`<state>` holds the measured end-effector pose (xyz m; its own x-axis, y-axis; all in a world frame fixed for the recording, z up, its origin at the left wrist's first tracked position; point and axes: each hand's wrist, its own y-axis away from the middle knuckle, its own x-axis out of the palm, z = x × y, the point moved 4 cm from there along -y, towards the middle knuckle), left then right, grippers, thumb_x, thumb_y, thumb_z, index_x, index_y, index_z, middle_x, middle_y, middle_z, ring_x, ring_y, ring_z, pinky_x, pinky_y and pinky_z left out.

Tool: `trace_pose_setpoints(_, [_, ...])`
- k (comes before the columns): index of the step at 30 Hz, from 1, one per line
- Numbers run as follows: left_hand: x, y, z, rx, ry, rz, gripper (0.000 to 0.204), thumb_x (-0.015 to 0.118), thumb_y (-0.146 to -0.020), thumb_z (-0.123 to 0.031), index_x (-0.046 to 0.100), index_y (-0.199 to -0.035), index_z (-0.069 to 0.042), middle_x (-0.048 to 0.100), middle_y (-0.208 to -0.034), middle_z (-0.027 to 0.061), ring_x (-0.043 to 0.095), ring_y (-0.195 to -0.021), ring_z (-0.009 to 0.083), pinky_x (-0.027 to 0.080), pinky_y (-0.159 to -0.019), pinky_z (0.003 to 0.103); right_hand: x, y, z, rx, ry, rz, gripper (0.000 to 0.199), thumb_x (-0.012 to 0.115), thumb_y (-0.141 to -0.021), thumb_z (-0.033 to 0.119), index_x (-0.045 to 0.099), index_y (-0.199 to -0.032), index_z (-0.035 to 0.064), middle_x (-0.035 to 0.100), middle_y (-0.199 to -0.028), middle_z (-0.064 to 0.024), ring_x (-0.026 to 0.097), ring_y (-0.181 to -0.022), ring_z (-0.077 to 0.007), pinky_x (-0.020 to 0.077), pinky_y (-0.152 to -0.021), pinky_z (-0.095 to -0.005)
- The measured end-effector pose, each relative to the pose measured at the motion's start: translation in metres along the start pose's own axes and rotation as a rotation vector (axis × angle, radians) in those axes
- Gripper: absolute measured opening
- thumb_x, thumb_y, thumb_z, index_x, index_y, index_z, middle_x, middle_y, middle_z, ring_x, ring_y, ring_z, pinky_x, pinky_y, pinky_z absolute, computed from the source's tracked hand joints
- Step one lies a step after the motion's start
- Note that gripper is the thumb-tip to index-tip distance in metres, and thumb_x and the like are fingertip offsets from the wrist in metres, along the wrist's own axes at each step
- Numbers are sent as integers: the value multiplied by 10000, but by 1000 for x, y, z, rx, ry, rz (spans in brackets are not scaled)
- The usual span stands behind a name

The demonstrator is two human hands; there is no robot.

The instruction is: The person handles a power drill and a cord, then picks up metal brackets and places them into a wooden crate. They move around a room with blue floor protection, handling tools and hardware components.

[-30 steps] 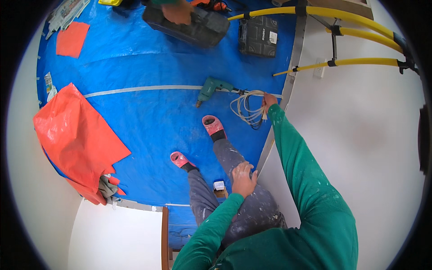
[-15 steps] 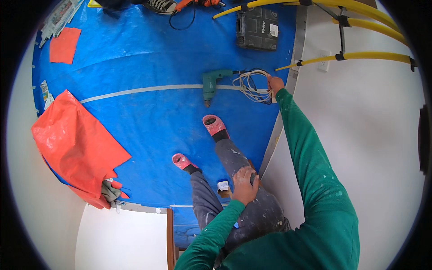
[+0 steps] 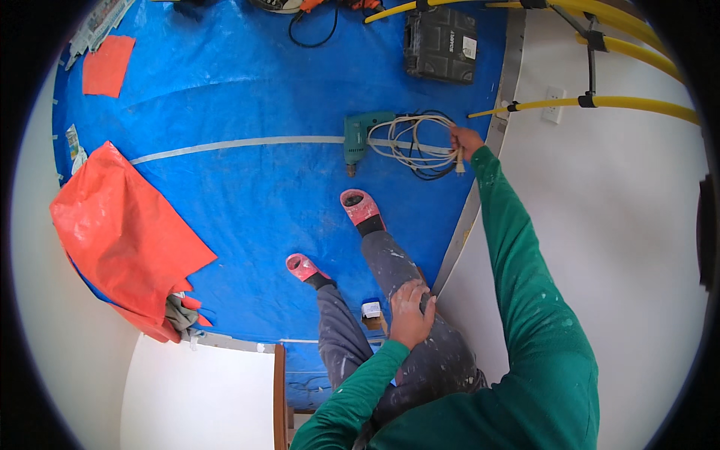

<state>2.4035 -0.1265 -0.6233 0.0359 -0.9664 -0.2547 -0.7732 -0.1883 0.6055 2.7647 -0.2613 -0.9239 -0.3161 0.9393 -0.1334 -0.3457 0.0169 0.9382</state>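
Note:
On the blue sheet ahead lies a green power drill, its chuck toward me. Beside its handle is a loose coil of white electrical cord, overlapping a black cord. My right hand, arm stretched out, has its fingers closed on the right side of the white coil. A pale plug hangs just below those fingers. My left hand rests on my right knee, fingers laid over the grey trousers and thumb apart. A dark patch shows between thumb and fingers; I cannot tell what it is.
A black tool case stands beyond the cord, near yellow poles by the right wall. An orange tool with a black cord lies at the far edge. Red sheeting lies left. A small box sits beside my leg.
My right hand has drawn the white coil slightly, and its loops spread wider over the drill's handle. The plug has come into view below the fingers. My left hand stays on the knee.

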Motion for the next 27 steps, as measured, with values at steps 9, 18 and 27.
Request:
trace_pose_setpoints(9, [7, -4, -10, 41, 16, 2, 270, 683, -922, -171, 620, -1141, -27, 590, -1295, 207, 515, -1251, 425, 365, -1064, 542, -88, -51, -22, -361, 1012, -736, 655, 720, -916, 467, 557, -1305, -34, 633, -1240, -264, 617, -1156, -408, 497, -976, -525])
trace_pose_setpoints(18, [-7, 25, -20, -15, -157, -139, 340, 667, -940, -279, 624, -1183, -46, 592, -1283, 160, 518, -1256, 362, 384, -1026, 528, -93, 147, -157, -166, 1252, -219, 977, 519, -908, 730, 443, -1489, -51, 486, -1488, -303, 470, -1391, -426, 367, -1176, -435])
trace_pose_setpoints(27, [-119, 236, 97, -477, -147, -196, 367, 622, -951, -330, 616, -1184, -46, 653, -1185, 187, 626, -1126, 405, 493, -912, 547, -212, 364, -241, -273, 1976, 441, 584, 587, -948, 576, 640, -1181, 43, 703, -1117, -175, 679, -1015, -334, 519, -856, -484])
